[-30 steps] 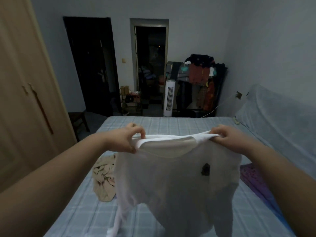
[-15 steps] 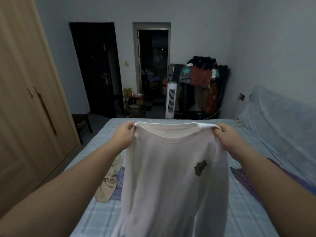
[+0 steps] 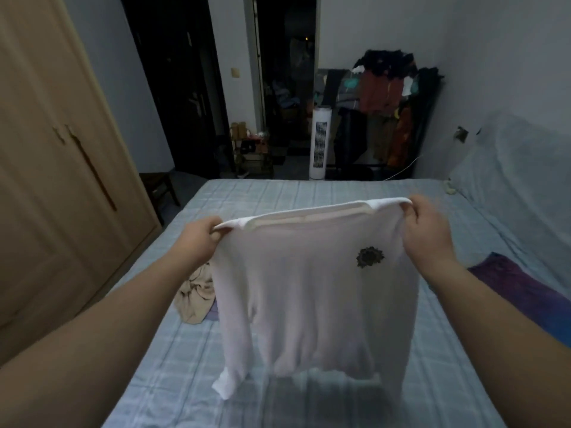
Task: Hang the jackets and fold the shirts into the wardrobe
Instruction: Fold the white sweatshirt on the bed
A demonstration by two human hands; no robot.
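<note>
Both grips, left hand [image 3: 197, 239] and right hand [image 3: 428, 230], pinch the white shirt's [image 3: 309, 288] shoulders, now held lower and tilted.

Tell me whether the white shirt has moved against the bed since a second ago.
Yes. The white shirt, gripped at the shoulders by the left hand and right hand, now hangs lower over the bed, its hem near the sheet.

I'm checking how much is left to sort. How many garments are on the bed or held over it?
3: a white shirt held up by both hands, a beige garment crumpled at its left, a purple one at right. More may lie hidden.
</note>
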